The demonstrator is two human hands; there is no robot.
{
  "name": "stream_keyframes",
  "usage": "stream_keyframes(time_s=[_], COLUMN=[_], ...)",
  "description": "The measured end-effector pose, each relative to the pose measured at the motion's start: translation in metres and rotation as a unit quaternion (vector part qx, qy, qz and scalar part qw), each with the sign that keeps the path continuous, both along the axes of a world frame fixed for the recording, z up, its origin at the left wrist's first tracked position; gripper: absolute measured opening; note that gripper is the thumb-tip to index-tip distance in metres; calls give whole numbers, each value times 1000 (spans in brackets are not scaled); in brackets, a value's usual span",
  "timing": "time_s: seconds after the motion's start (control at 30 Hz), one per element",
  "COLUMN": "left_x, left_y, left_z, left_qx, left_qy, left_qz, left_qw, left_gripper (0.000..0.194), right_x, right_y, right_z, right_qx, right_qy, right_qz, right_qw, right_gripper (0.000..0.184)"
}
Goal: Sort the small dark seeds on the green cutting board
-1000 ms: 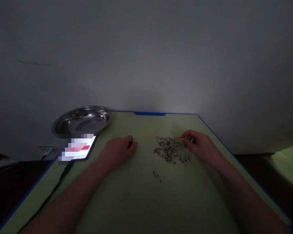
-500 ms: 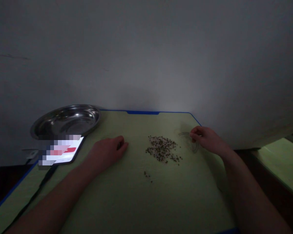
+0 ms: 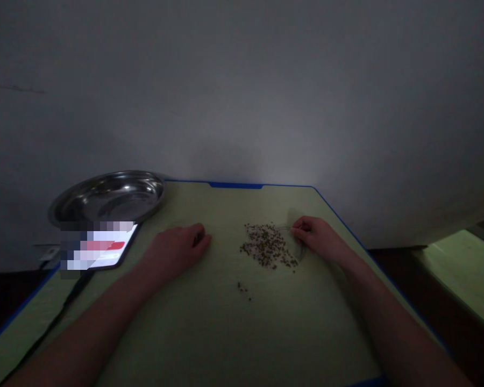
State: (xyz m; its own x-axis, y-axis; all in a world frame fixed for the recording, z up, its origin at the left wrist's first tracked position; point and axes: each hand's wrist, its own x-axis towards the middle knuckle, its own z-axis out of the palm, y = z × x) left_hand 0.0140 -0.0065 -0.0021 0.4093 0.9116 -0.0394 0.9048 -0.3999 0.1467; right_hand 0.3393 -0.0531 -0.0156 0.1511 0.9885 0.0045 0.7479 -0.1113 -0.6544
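Note:
Small dark beans or seeds [image 3: 266, 244] lie in a loose heap on the pale green tabletop [image 3: 210, 333], with a few strays nearer to me. To the right of the heap, my right hand [image 3: 317, 234] pinches a thin see-through piece with a curved edge [image 3: 300, 252], which reaches the heap's right side; its full shape is too faint to tell. My left hand [image 3: 181, 244] rests on the table left of the heap with its fingers curled. A dark patch shows between thumb and fingers there; whether it is an object or shadow cannot be made out.
A shiny steel basin [image 3: 108, 199] stands at the back left. In front of it a phone [image 3: 113, 247] with a lit screen lies with a black cable [image 3: 70, 301] running toward me. A grey wall [image 3: 242, 91] rises behind the blue-edged table.
My right hand has moved left with the see-through piece, from beside the heap up to its right edge. The left hand has stayed in place.

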Motion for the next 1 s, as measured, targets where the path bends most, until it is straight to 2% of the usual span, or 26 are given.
stream_keyframes(time_s=[0.17,0.43,0.57,0.77,1.0], left_x=[0,-1,-1,-1,2], left_y=[-2,-1,-2,-1,-2], left_z=[0,-1,-1,-4,-1], left_qx=[-2,4,1,10,4], left_qy=[-3,-12,-15,-14,-11], left_qz=[-4,-1,-1,-3,2], left_qw=[1000,1000,1000,1000,1000], left_gripper=[35,36,37,37,36], right_x=[-20,-46,-45,-31,-55], right_y=[0,-10,-15,-17,-29], right_z=[-2,4,10,18,23], right_qx=[-17,-11,-1,28,31], right_qy=[43,70,61,34,-31], right_qz=[18,84,110,96,145], right_qw=[999,994,992,994,988], right_gripper=[9,8,8,10,10])
